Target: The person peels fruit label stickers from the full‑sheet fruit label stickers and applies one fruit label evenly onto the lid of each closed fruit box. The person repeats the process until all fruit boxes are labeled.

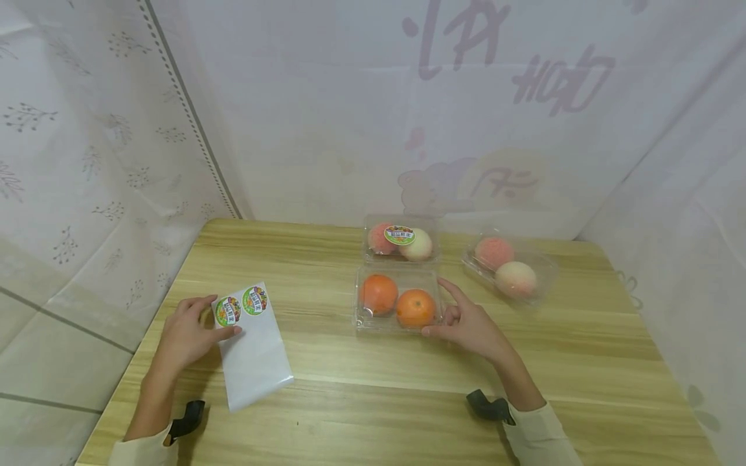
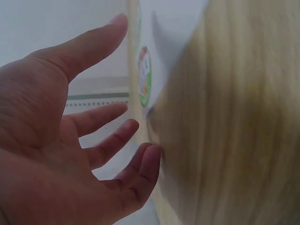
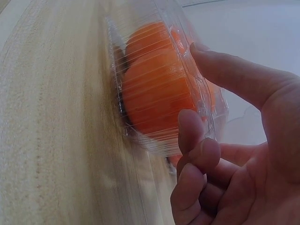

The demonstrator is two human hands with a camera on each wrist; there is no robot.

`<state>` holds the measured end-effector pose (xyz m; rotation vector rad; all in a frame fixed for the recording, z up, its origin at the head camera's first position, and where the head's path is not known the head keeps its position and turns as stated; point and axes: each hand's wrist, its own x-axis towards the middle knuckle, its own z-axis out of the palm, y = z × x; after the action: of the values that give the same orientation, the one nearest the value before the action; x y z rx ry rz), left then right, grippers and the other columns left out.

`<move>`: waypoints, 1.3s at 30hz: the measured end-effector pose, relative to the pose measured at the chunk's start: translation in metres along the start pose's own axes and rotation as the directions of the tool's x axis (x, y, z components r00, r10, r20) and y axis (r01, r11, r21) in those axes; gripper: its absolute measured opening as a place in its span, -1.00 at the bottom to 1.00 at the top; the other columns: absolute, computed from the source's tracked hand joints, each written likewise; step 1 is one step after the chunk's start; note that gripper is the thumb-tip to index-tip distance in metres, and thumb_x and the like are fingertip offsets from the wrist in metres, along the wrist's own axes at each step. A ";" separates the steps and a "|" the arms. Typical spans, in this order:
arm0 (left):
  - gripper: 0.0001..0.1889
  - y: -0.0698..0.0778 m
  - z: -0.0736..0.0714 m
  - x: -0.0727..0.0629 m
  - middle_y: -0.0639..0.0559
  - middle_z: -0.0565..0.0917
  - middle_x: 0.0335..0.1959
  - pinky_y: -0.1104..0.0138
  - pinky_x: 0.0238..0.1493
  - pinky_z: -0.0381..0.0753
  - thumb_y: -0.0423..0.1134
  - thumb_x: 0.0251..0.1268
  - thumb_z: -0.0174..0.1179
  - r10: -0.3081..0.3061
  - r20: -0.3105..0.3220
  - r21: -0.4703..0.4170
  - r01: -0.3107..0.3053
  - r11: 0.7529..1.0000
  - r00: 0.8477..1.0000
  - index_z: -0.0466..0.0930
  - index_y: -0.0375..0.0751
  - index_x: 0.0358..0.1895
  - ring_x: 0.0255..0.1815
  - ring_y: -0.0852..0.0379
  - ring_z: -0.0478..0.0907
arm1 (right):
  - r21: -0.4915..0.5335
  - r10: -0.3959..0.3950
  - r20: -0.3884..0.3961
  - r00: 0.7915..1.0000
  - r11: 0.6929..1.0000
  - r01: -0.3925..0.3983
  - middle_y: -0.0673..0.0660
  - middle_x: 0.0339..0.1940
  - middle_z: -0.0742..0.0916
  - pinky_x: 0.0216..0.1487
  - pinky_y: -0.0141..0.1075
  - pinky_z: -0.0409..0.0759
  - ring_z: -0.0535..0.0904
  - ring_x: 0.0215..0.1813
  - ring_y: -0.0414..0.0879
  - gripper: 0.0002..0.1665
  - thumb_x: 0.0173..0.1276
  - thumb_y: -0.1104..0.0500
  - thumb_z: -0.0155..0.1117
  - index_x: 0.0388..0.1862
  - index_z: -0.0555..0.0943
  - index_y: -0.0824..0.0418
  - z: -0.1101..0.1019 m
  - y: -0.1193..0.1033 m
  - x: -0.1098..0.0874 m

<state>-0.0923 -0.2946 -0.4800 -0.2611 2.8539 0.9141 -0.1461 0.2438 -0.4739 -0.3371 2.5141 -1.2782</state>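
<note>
My left hand [image 1: 189, 330] is over the left edge of a white sticker sheet [image 1: 256, 362], its fingers loosely bent and spread. Two round fruit stickers [image 1: 254, 301] lie at the sheet's far end. In the left wrist view nothing sits between the thumb and fingers of that hand [image 2: 70, 136]. Across the table, my right hand [image 1: 474, 327] grips the right side of a clear plastic box [image 1: 364, 323] with two oranges [image 1: 379, 294] inside. The right wrist view has the thumb on the box's rim and curled fingers [image 3: 192, 154] against its side.
Behind the orange box stands a clear box [image 1: 373, 255] of two peaches, a round sticker [image 1: 399, 235] on its lid. Another peach box [image 1: 542, 275] sits farther right, turned at an angle; no sticker shows on it. Printed curtains [image 1: 315, 129] hang around the wooden table [image 1: 361, 414].
</note>
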 end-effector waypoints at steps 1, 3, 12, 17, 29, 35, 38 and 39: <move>0.04 -0.002 0.000 0.001 -0.65 0.23 0.52 -0.50 0.36 0.24 0.06 0.26 0.61 0.004 0.005 0.008 -0.004 1.000 1.000 0.30 -0.51 0.60 0.47 -0.72 0.16 | -0.001 0.001 0.000 1.000 1.000 -0.001 0.01 -0.57 0.64 -0.46 -0.31 0.42 0.45 -0.52 -0.15 0.40 0.26 -0.10 0.75 0.85 0.07 0.13 0.000 0.001 0.000; 0.07 -0.004 0.000 0.002 -0.66 0.22 0.51 -0.46 0.36 0.23 0.06 0.23 0.64 0.015 0.012 0.028 -0.015 0.999 1.000 0.29 -0.52 0.60 0.47 -0.71 0.15 | -0.001 0.003 0.001 1.000 1.000 -0.003 0.01 -0.56 0.65 -0.46 -0.31 0.43 0.46 -0.51 -0.16 0.39 0.26 -0.11 0.75 0.85 0.08 0.10 0.000 0.003 0.000; 0.20 -0.012 0.002 0.006 -0.62 0.17 0.50 -0.31 0.24 0.24 0.09 0.15 0.69 0.054 0.032 0.069 -0.056 0.996 0.998 0.21 -0.60 0.62 0.43 -0.62 0.12 | 0.012 -0.004 0.007 1.000 1.000 0.003 0.01 -0.57 0.64 -0.46 -0.31 0.41 0.44 -0.52 -0.16 0.39 0.25 -0.10 0.76 0.85 0.08 0.09 0.001 0.005 0.000; 0.18 -0.012 0.003 0.006 -0.61 0.16 0.48 -0.35 0.24 0.27 0.06 0.15 0.70 0.045 0.032 0.068 -0.047 0.997 0.998 0.22 -0.60 0.62 0.39 -0.63 0.11 | 0.013 -0.007 0.007 1.000 1.000 0.006 0.01 -0.58 0.64 -0.47 -0.32 0.39 0.43 -0.52 -0.17 0.39 0.25 -0.10 0.76 0.85 0.08 0.09 0.001 0.005 0.000; -0.08 -0.005 0.006 0.005 -0.55 0.48 0.21 -0.16 0.02 0.56 -0.14 0.21 0.69 0.058 0.025 -0.022 -0.057 0.998 0.998 0.38 -0.57 0.48 0.14 -0.43 0.47 | 0.021 -0.017 0.001 1.000 1.000 0.017 0.00 -0.58 0.62 -0.47 -0.32 0.39 0.41 -0.52 -0.17 0.38 0.26 -0.10 0.75 0.85 0.09 0.10 0.001 0.003 -0.001; -0.08 0.004 0.010 0.006 -0.29 0.68 -0.05 0.17 -0.20 0.57 -0.23 0.24 0.66 0.086 0.073 -0.140 -0.076 0.987 0.994 0.31 -0.53 0.51 -0.09 -0.14 0.64 | 0.021 -0.011 0.000 1.000 1.000 0.011 0.01 -0.58 0.63 -0.48 -0.32 0.40 0.42 -0.52 -0.17 0.38 0.26 -0.09 0.75 0.85 0.09 0.10 0.000 0.003 -0.001; -0.08 0.010 0.012 0.007 -0.25 0.71 -0.04 0.23 -0.20 0.60 -0.26 0.24 0.67 0.137 0.093 -0.219 -0.114 0.969 0.986 0.30 -0.50 0.53 -0.09 -0.09 0.65 | 0.020 -0.007 -0.001 1.000 1.000 0.007 0.01 -0.58 0.63 -0.47 -0.32 0.41 0.44 -0.52 -0.17 0.38 0.26 -0.09 0.75 0.85 0.09 0.09 0.000 0.002 -0.001; -0.08 0.013 0.013 0.007 -0.25 0.72 -0.02 0.25 -0.20 0.62 -0.27 0.24 0.66 0.157 0.099 -0.249 -0.129 0.960 0.983 0.29 -0.51 0.54 -0.08 -0.08 0.66 | 0.021 -0.006 -0.001 1.000 1.000 0.006 0.01 -0.58 0.64 -0.47 -0.32 0.42 0.44 -0.52 -0.16 0.38 0.26 -0.09 0.75 0.85 0.09 0.09 0.000 0.002 -0.001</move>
<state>-0.1008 -0.2772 -0.4846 -0.0219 2.6803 1.2634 -0.1448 0.2453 -0.4758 -0.3402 2.5005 -1.3059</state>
